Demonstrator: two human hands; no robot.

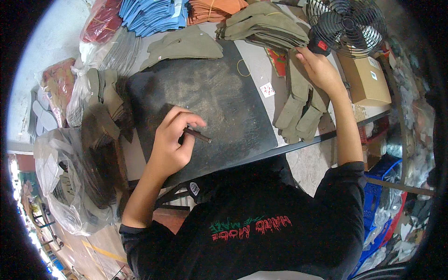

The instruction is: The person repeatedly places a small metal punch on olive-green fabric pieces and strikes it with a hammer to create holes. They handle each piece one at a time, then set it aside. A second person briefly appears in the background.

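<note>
My left hand [171, 142] is curled above the dark work mat [252, 126], gripping a thin dark stick-like tool [198, 135] that points to the right. What the tool's other end looks like is hidden by my fingers. My right hand [319, 70] reaches to the right side of the table and pinches the upper end of an olive-green cut piece [296, 74], which looks like suede or cloth. That piece lies on similar pieces [298, 116] hanging toward the table's front edge. Farther back, several flat olive pieces [184, 44] rest on the mat's far edge.
A thick olive stack [266, 25], blue pieces [151, 16] and orange pieces [214, 9] line the back. At the far right stand a black fan [347, 23] and a cardboard box [366, 81]. More olive pieces [105, 93] and a clear plastic bag [70, 182] crowd the left.
</note>
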